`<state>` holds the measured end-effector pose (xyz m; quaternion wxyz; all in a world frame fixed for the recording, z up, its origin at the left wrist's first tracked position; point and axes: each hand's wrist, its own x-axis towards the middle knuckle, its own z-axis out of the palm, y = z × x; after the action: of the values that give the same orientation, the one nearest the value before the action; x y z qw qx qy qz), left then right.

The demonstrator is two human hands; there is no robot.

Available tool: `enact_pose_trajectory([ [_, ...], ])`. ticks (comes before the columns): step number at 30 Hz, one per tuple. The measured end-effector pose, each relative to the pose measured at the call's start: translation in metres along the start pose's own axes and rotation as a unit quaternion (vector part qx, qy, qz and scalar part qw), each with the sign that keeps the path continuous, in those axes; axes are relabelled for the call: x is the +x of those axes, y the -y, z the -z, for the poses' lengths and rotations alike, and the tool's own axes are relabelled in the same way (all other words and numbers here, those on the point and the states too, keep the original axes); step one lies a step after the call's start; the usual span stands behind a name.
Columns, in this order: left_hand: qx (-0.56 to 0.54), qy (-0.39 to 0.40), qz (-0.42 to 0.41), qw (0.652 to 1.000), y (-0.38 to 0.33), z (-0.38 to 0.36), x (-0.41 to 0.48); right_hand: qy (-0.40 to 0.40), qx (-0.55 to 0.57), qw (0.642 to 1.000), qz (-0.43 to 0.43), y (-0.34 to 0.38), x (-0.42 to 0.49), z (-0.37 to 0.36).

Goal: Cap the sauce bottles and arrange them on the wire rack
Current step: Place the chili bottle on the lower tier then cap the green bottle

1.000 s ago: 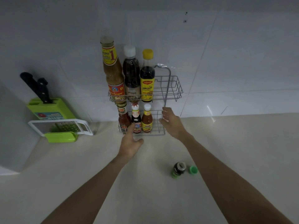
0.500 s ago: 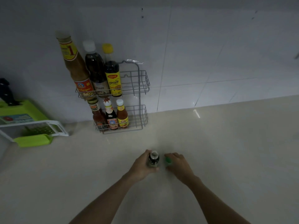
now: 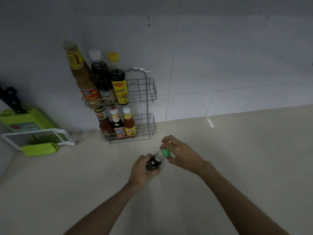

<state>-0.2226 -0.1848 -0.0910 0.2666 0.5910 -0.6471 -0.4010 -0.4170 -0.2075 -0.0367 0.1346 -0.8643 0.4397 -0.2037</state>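
Note:
My left hand (image 3: 141, 170) grips a small dark sauce bottle (image 3: 155, 163), tilted, its open neck pointing up and right. My right hand (image 3: 182, 154) pinches a green cap (image 3: 165, 153) right beside the bottle's mouth, touching or nearly touching it. Behind them a grey two-tier wire rack (image 3: 149, 92) stands against the tiled wall. Its upper shelf holds three tall capped bottles, among them one with a yellow cap (image 3: 119, 85). The lower shelf carries three small red sauce bottles, such as the white-capped one (image 3: 129, 123). The right part of both shelves holds nothing.
A green knife block with a black-handled knife (image 3: 22, 119) and a white-framed grater over a green tray (image 3: 39, 139) sit at the left on the beige counter (image 3: 237, 150). A tiled wall runs along the back.
Both hands left the rack and dropped to the counter. The left took the dark bottle, the right picked up the green cap; both are now lifted, cap at the bottle's mouth.

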Motion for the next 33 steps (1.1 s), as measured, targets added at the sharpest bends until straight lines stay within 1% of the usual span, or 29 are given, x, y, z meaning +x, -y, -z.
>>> enact_pose_trajectory([
  [4, 0.013, 0.018, -0.019, 1.000, -0.003, 0.015, -0.004, 0.064, -0.056, 0.993, 0.084, 0.014, 0.015, 0.014],
  [7, -0.008, 0.032, -0.013, 0.999, -0.007, 0.021, -0.008, 0.107, -0.054, 0.988, 0.102, 0.024, 0.027, 0.026],
  [10, -0.037, 0.054, -0.004, 0.998, -0.010, 0.030, -0.012, 0.129, 0.003, 0.990, 0.065, 0.035, 0.031, 0.035],
  [14, -0.063, 0.118, 0.009, 0.991, -0.010, 0.039, -0.017, 0.157, 0.060, 0.985, 0.040, 0.045, 0.032, 0.043],
  [16, -0.066, 0.115, 0.006, 0.991, -0.010, 0.039, -0.020, 0.169, 0.076, 0.983, 0.000, 0.047, 0.033, 0.047],
  [20, -0.105, 0.111, 0.017, 0.988, -0.015, 0.036, -0.028, 0.159, 0.013, 0.984, -0.079, 0.056, 0.031, 0.044],
  [22, -0.119, 0.108, 0.012, 0.987, -0.018, 0.037, -0.028, 0.184, 0.059, 0.976, -0.103, 0.060, 0.029, 0.048],
  [24, -0.120, 0.097, 0.002, 0.988, -0.018, 0.041, -0.028, 0.178, 0.118, 0.973, -0.085, 0.061, 0.028, 0.055],
  [25, -0.120, 0.094, -0.001, 0.988, -0.019, 0.044, -0.028, 0.162, 0.123, 0.976, -0.073, 0.062, 0.028, 0.058],
  [28, -0.117, 0.108, -0.009, 0.987, -0.018, 0.045, -0.030, 0.134, 0.078, 0.982, -0.106, 0.064, 0.031, 0.055],
  [29, -0.111, 0.111, -0.007, 0.988, -0.018, 0.043, -0.031, 0.138, 0.068, 0.982, -0.113, 0.064, 0.032, 0.056],
  [30, -0.110, 0.109, -0.005, 0.988, -0.018, 0.042, -0.032, 0.151, 0.084, 0.979, -0.108, 0.065, 0.032, 0.057],
  [32, -0.113, 0.093, -0.001, 0.989, -0.017, 0.041, -0.033, 0.183, 0.132, 0.972, -0.059, 0.063, 0.032, 0.061],
  [33, -0.113, 0.083, -0.003, 0.990, -0.016, 0.042, -0.033, 0.185, 0.146, 0.971, -0.046, 0.061, 0.031, 0.062],
])
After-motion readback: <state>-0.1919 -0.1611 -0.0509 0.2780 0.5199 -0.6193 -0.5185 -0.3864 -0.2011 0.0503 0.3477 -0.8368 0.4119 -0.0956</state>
